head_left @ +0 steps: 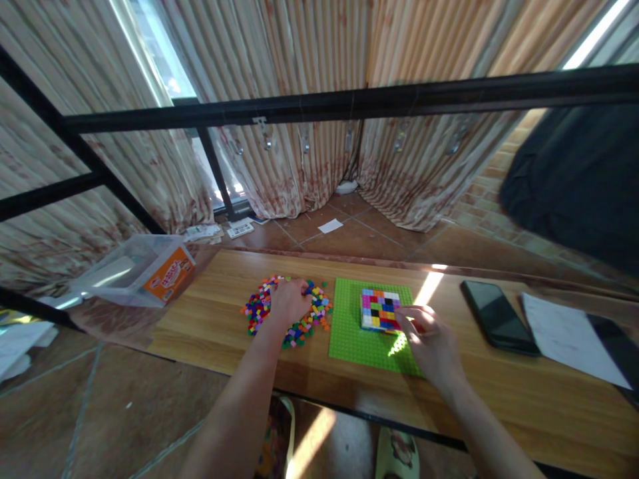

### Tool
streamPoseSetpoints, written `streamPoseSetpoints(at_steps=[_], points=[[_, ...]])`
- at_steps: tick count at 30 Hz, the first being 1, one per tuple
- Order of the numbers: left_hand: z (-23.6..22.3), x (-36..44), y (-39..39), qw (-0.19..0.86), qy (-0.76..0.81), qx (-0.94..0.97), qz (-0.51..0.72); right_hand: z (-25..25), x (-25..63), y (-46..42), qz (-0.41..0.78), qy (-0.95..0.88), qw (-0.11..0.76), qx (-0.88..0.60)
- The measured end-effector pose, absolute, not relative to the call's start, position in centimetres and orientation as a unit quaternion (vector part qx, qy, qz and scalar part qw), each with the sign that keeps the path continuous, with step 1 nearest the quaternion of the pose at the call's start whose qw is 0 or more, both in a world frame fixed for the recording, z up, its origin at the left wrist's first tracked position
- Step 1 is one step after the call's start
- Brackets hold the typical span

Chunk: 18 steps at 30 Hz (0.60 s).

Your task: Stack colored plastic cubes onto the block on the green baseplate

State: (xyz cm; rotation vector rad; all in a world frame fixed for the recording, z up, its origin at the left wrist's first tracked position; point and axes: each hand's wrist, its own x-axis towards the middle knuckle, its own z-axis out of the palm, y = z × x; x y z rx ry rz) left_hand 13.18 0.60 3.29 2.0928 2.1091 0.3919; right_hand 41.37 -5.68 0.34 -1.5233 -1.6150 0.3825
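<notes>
A pile of small coloured bricks (305, 320) lies on the wooden table (239, 279). My left hand (288, 301) rests on top of that pile, fingers curled down into the bricks. To the right lies a green baseplate (352, 329) with a square block of mixed-colour bricks (379, 307) built on it. My right hand (432, 342) sits at the block's lower right corner, fingers bent and pinched against its edge; what they hold is hidden.
A black phone (496, 316) and a white sheet of paper (566, 336) lie at the table's right. A clear plastic box with an orange label (137, 269) stands off the left end. A black metal bar (349, 103) crosses the view above; curtains hang behind.
</notes>
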Motion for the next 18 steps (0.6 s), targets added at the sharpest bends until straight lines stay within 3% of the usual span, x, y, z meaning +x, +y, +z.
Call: streamPoseSetpoints(at_steps=[14, 18], points=[[3.9, 14.4, 0.4, 0.087, 0.707, 0.695, 0.099, 1.4, 40.9, -6.0, 0.161, -0.637, 0.429, -0.62], [3.8, 13.9, 0.6, 0.081, 0.692, 0.703, 0.144, 1.5, 40.8, -6.0, 0.162, -0.632, 0.441, -0.617]])
